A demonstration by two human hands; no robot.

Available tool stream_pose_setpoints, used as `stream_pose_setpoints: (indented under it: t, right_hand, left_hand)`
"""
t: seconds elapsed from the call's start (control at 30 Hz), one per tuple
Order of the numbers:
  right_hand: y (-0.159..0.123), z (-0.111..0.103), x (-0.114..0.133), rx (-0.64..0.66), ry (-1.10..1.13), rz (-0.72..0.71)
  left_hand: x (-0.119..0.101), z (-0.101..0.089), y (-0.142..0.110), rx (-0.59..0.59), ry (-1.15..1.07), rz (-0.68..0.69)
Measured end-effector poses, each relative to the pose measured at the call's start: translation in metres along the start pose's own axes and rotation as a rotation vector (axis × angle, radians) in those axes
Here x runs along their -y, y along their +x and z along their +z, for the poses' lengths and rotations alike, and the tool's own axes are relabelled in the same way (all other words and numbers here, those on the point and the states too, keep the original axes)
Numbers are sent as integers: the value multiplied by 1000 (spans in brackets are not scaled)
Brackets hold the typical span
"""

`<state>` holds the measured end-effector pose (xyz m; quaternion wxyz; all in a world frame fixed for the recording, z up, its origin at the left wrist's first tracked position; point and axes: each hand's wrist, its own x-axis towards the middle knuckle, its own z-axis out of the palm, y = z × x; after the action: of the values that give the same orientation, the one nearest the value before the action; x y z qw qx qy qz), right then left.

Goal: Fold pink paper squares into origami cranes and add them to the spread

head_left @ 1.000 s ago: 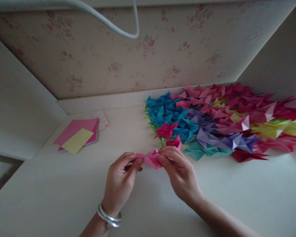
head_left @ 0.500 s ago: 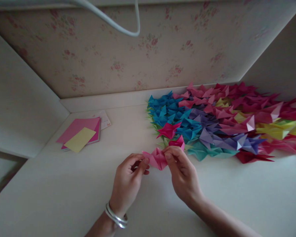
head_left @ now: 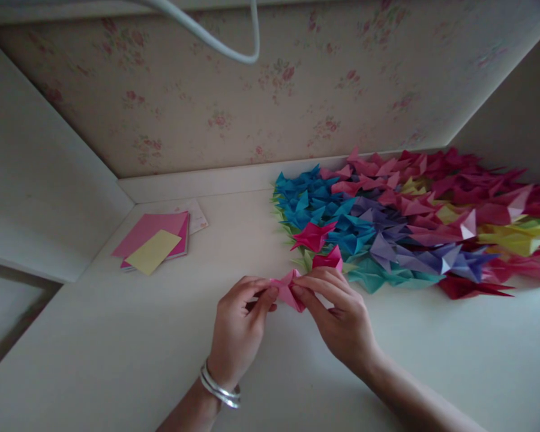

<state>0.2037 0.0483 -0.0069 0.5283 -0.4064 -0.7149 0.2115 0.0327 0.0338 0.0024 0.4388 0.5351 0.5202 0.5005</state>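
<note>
While the smooth white tabletop (head_left: 117, 348) fills most of your view, the big sprawl of folded paper shapes (head_left: 373, 231) in blue, purple, teal, yellow, pink and red covers its far right part. Off to the left you've got a small stack of pink and magenta paper (head_left: 149, 225), with a pale yellow four-sided paper sheet (head_left: 154, 252) lying on top, well apart from your hands.

Your left hand (head_left: 239, 327) has thumb and fingers pinched on one end of the light pink folded paper piece (head_left: 288, 291), and your right hand (head_left: 342, 318) is clamped on the other end. The hands are near each other but not touching, and the piece sits in between, just in front of the sprawl. Can't tell if it touches the tabletop.

For this bit of shaping, I'd go light: let one hand anchor, work the crease with the other, and don't yank, since thin paper probably tears or wrinkles.

Looks-wise, the piece is angular, with a point sticking up mid-way; your fingers hide both ends.
</note>
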Motion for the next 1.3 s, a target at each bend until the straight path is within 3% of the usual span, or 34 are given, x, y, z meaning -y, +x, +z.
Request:
stream_pose_setpoints:
  t: [0.2,0.53,0.87,1.1,1.3]
  right_hand:
    - [-1,2,0,-33,-11,32]
    - [-4,7,-2,-119,-12,113]
    - [-7,5,-8,-304,83,370]
    - [-2,2,-2,-339,276,395]
    - [2,0,-2,-362,316,474]
  left_hand:
    - [1,1,1,21,-83,-104]
    - [4,2,-2,-20,-100,-135]
    - [11,-3,5,-130,-222,-246]
    - [13,-5,8,-237,-333,-250]
    - [15,-3,6,-322,-380,-226]
